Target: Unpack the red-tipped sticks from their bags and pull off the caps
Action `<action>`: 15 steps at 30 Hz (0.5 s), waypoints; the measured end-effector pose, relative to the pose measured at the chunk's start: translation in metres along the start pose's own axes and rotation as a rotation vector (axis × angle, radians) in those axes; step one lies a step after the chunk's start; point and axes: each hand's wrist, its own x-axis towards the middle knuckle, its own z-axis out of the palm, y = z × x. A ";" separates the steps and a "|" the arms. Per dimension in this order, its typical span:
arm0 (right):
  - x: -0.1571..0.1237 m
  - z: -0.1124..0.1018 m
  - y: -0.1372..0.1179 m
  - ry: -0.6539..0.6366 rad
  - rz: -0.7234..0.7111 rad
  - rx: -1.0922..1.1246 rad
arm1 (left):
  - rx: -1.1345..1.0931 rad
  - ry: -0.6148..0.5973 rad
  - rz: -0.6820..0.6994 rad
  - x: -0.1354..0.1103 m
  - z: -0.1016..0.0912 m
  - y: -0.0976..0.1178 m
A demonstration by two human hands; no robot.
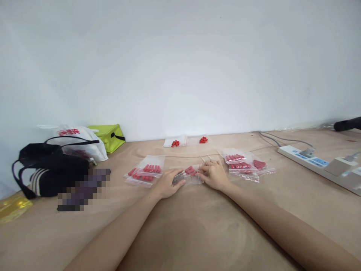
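Observation:
A small clear zip-lock bag with red capsule-shaped pieces in it lies flat on the table in front of me. My left hand grips its left end, thumb in front and fingers behind. At the other end, my right hand has its fingers closed on the bag's zip edge, partly hiding it. Two thin pale sticks show just beyond my right fingers; what they are I cannot make out. Filled bags lie in a stack left of my hands and another stack to the right.
Near the wall lie two bags, a left one and a right one, with red pieces on them. A black bag, white plastic bag and green pouch stand left. A power strip with cables lies right.

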 end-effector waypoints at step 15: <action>0.000 0.001 -0.009 -0.132 -0.045 0.126 | -0.029 -0.049 -0.001 0.000 -0.002 0.005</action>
